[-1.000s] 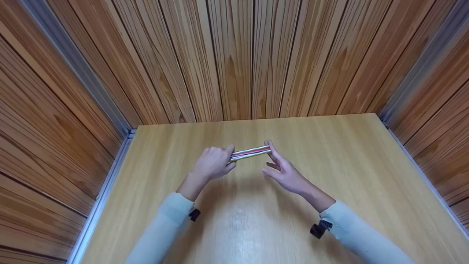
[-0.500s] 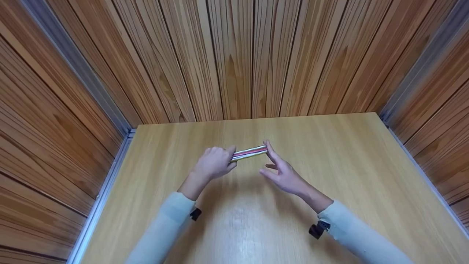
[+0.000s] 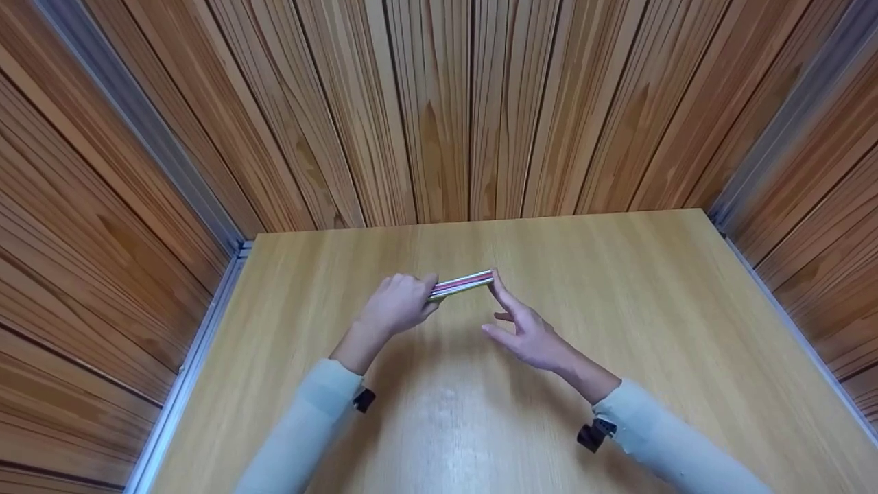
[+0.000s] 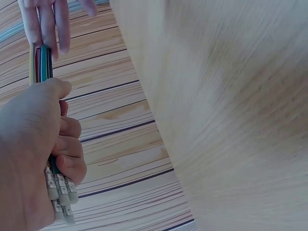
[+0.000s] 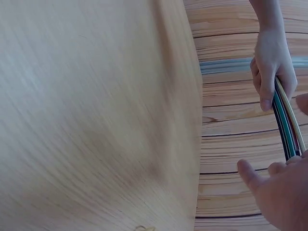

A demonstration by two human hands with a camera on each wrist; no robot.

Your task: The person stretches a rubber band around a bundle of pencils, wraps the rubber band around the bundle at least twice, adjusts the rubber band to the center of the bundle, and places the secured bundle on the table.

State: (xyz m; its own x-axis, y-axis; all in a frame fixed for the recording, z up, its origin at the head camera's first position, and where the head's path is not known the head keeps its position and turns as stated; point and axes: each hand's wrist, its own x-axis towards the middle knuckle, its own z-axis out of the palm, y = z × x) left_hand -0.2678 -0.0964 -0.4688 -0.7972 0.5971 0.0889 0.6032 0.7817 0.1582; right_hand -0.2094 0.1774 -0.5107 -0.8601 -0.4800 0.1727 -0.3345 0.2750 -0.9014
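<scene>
A bundle of several striped pencils [image 3: 461, 283] is held above the table, tilted slightly up to the right. My left hand [image 3: 394, 305] grips it, fingers curled round it in the left wrist view. White erasers in metal ferrules [image 4: 60, 195] stick out below that fist. At the bundle's other end, the straight fingers of my right hand [image 3: 528, 336] touch the pencil ends, its thumb held apart. The right wrist view shows the green, black, red and cream pencils [image 5: 288, 122] running between both hands. The tips are hidden by the right fingers.
Beneath the hands is a light wooden table [image 3: 439, 412]. Wood-plank walls [image 3: 446, 116] enclose its back and sides, with metal rails [image 3: 199, 350] along the side edges. A thin yellowish loop [image 5: 144, 227] shows at the bottom edge of the right wrist view.
My right hand has moved slightly left, its fingers staying against the pencil ends. Less of the bundle shows between the hands. My left hand has hardly moved and keeps its grip.
</scene>
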